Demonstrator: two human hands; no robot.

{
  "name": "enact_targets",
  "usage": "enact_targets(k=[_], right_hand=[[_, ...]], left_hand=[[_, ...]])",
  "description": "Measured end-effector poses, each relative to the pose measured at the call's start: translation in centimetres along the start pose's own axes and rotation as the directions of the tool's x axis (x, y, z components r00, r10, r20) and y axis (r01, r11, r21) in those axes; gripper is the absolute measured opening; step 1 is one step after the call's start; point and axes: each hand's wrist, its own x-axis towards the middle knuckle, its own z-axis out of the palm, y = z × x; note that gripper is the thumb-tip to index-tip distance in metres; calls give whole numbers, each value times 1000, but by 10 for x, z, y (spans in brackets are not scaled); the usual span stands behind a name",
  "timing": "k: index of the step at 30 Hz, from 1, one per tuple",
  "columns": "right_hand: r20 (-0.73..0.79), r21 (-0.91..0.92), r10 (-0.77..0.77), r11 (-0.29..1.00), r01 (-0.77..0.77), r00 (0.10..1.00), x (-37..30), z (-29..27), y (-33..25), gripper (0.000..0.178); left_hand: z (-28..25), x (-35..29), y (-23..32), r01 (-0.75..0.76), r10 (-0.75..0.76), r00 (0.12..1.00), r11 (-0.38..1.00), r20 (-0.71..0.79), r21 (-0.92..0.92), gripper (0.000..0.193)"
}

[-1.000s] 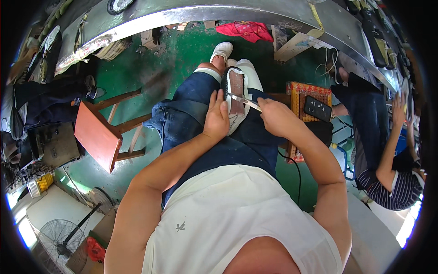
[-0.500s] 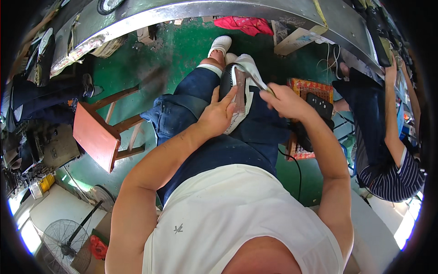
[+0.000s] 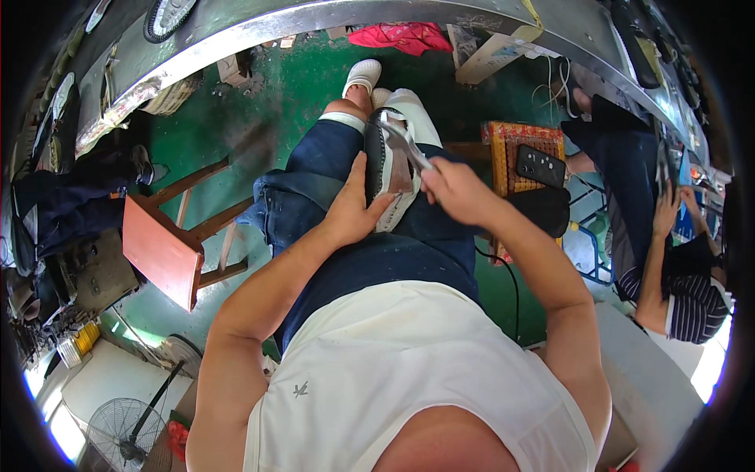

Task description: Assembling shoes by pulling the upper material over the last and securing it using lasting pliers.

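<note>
Across my lap, between my thighs, lies a partly made shoe (image 3: 401, 175) with its underside up: dark along the left side, brown in the middle, pale at the edges. My left hand (image 3: 352, 211) grips its near left side, fingers along the dark edge and thumb across the near end. My right hand (image 3: 458, 190) is closed around the handle of a metal hand tool (image 3: 410, 149), which looks like shoemaker's pincers. Its curved head is over the shoe's far half; whether it touches is unclear. A white cloth or piece (image 3: 418, 118) lies beyond the shoe on my right leg.
A metal-edged bench (image 3: 314, 17) curves across the far side. At left stands a reddish wooden stool (image 3: 163, 252). To my right, a phone (image 3: 540, 165) lies on a woven-topped seat (image 3: 503, 161). Another person (image 3: 653, 228) works at far right. A fan (image 3: 126, 433) stands lower left.
My left hand has shifted back toward me, its pointing fingers leaving the brown underside for the shoe's left side. The tool in my right hand has swung left and nearer over the shoe.
</note>
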Motion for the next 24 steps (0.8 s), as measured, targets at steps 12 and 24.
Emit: enact_targets(k=[12, 24], right_hand=[[-168, 499, 276, 852, -160, 946, -54, 21, 73, 43], [-101, 328, 154, 938, -114, 983, -67, 7, 45, 23]], left_hand=[[-91, 7, 92, -348, 327, 936, 803, 131, 484, 86], [-39, 98, 42, 95, -38, 985, 933, 166, -348, 55]])
